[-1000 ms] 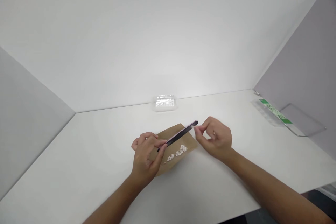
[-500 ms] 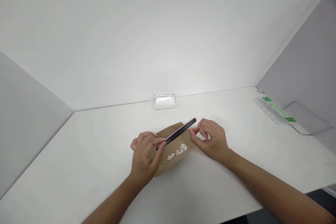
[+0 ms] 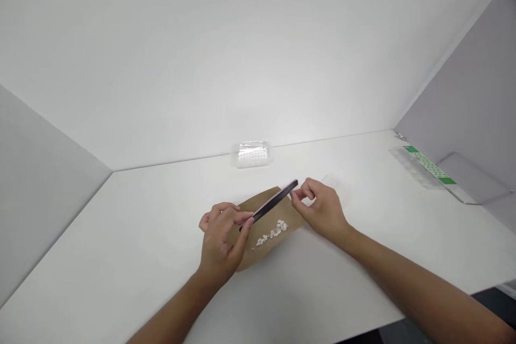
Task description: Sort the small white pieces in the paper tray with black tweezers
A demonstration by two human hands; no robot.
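Note:
My left hand [image 3: 223, 236] pinches the lower left end of a thin dark slab with a pale upper face [image 3: 274, 202], perhaps a phone or its case. The slab is seen almost edge-on and slants up to the right. Thumb and forefinger of my right hand [image 3: 320, 207] are pressed together close to its far right end; anything between them is too small to make out. Beneath the slab lies a sheet of brown paper [image 3: 252, 260], with several small white pieces [image 3: 272, 234] strewn in a line on it.
A clear plastic box [image 3: 252, 154] with a shiny top stands by the back wall. On the right lie a clear bag with a green-and-white header [image 3: 429, 165] and a bent metal wire frame [image 3: 465, 202]. A faint clear plastic piece [image 3: 334, 181] is behind my right hand.
My right hand has shifted slightly up while its fingertips stay pinched near the slab's end. The slab's far end has moved slightly left. My left hand keeps its grip.

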